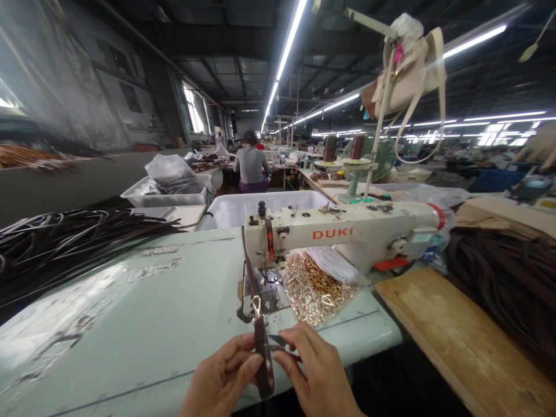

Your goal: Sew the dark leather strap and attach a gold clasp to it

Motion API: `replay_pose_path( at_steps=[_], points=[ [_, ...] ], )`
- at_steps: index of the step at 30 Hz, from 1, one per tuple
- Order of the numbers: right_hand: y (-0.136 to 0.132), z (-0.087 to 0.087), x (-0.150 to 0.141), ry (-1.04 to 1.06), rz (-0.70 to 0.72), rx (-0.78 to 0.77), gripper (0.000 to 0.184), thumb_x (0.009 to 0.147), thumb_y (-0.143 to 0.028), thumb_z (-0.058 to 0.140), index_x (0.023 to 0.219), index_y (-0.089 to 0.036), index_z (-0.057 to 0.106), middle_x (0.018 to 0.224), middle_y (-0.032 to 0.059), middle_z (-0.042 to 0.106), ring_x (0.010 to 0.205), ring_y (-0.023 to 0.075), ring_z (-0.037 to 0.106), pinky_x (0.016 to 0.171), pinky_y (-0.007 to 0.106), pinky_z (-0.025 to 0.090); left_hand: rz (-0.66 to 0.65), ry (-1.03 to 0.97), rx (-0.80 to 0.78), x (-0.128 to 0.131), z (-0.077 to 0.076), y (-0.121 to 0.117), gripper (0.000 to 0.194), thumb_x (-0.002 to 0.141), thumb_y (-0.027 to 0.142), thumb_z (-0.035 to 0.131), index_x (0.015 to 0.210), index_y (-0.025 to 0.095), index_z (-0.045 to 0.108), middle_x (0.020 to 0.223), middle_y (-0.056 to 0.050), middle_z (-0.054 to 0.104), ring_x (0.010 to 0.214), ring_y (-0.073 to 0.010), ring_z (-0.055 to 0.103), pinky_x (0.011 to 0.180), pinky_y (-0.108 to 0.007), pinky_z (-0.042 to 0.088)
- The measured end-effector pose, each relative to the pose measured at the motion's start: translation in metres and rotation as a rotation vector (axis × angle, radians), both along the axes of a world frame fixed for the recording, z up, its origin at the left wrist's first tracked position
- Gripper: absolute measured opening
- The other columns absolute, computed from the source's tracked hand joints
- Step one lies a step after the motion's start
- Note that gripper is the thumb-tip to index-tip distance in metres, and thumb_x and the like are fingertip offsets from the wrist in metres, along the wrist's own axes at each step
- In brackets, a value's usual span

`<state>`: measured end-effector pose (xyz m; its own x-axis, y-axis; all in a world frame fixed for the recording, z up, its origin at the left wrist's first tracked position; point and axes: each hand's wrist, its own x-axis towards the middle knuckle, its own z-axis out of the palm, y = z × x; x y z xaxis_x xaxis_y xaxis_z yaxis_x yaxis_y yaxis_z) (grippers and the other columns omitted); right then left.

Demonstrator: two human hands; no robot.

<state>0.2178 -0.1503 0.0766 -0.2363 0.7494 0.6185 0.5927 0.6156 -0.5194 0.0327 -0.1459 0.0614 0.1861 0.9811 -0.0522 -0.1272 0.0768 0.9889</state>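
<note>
Red letters on the cream sewing machine (343, 233) read "DUKI", the only legible writing in view. Both forearms reach in from the bottom edge, with the hands close together at the front of the table (108, 307), just below the machine's needle area.

The left hand (221, 376) is closed around a narrow brown leather strap (263, 362), its fingers curled across the strap's near side. The strap rises past those fingertips to a metal clasp (256, 307) near the machine's foot, with its lower end hanging below the hand. The right hand (317, 370) is pinched shut on small dark snips (275, 341), whose blades point left and sit right at the strap's edge. Whether they touch it cannot be told.

Behind the machine lies a clear bag of gold-coloured clasps (315, 292). A bundle of dark straps (65, 249) lies on the left, and a wooden board (456, 341) lies on the right. A cream handbag (408, 72) hangs above the machine, and a co-worker (251, 165) sits farther off, back turned.
</note>
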Motion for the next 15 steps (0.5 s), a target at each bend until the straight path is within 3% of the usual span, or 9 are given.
replay_pose_path(
  at_steps=[4, 9, 12, 15],
  points=[
    [-0.002, 0.003, -0.001, -0.085, -0.036, 0.046, 0.015, 0.098, -0.032, 0.045, 0.102, -0.021, 0.055, 0.083, 0.0036, 0.059, 0.071, 0.0188, 0.06, 0.058, 0.028, 0.047, -0.075, 0.197, 0.078, -0.006, 0.0, -0.002, 0.044, 0.084, 0.051, 0.061, 0.113, 0.019, 0.059, 0.084, -0.005, 0.073, 0.075, -0.0191, 0.068, 0.074, -0.025, 0.053],
    [-0.005, 0.002, -0.004, -0.127, -0.078, 0.114, 0.018, 0.099, -0.033, 0.042, 0.1, -0.02, 0.054, 0.081, 0.0033, 0.06, 0.068, 0.0179, 0.061, 0.056, 0.027, 0.046, -0.093, 0.418, 0.148, -0.008, 0.01, -0.007, 0.042, 0.087, 0.052, 0.055, 0.115, 0.021, 0.059, 0.078, -0.002, 0.072, 0.073, -0.0174, 0.067, 0.075, -0.021, 0.05],
    [-0.005, 0.001, -0.006, -0.118, -0.097, 0.159, 0.019, 0.099, -0.034, 0.041, 0.102, -0.02, 0.054, 0.08, 0.0033, 0.06, 0.066, 0.0176, 0.06, 0.056, 0.027, 0.045, -0.099, 0.387, 0.132, -0.006, 0.011, -0.008, 0.042, 0.087, 0.052, 0.056, 0.115, 0.021, 0.058, 0.08, -0.002, 0.072, 0.075, -0.0181, 0.068, 0.075, -0.022, 0.051],
    [-0.004, 0.0, -0.005, -0.108, -0.077, 0.214, 0.018, 0.099, -0.032, 0.044, 0.106, -0.018, 0.054, 0.079, 0.0036, 0.061, 0.066, 0.0177, 0.059, 0.057, 0.028, 0.045, -0.121, 0.19, 0.067, -0.003, 0.012, -0.008, 0.045, 0.083, 0.052, 0.062, 0.113, 0.018, 0.059, 0.079, -0.004, 0.072, 0.073, -0.0204, 0.068, 0.074, -0.027, 0.053]
  ],
)
